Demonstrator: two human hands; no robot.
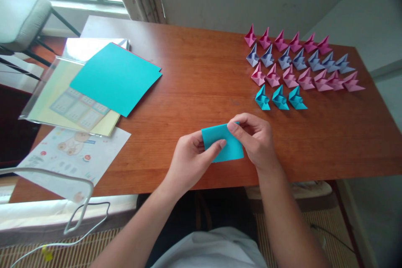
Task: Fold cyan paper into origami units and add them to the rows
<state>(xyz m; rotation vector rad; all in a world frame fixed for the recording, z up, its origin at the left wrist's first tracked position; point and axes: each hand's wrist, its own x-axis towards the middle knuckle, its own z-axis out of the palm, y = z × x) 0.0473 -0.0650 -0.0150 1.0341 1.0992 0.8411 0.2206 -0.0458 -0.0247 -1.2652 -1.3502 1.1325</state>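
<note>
Folded turquoise paper [231,150], lower centre of frame: left hand [191,155] clamped its left side, right hand [256,139] pinched its upper-right corner. Probably light, crease-prone; edges looked safest.

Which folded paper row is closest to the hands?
The turquoise row, just beyond the right hand. It has only three shapes; the dark pink row has six, the purple row and light pink row seven each.

A person [201,257] wears a loose, pale grey top [220,243], softly creased at the front, over dark, nearly black bottoms [234,213]. Both forearms [287,213] are bare as far as they show, as are the left hand [191,157] and right hand [257,140].
</note>
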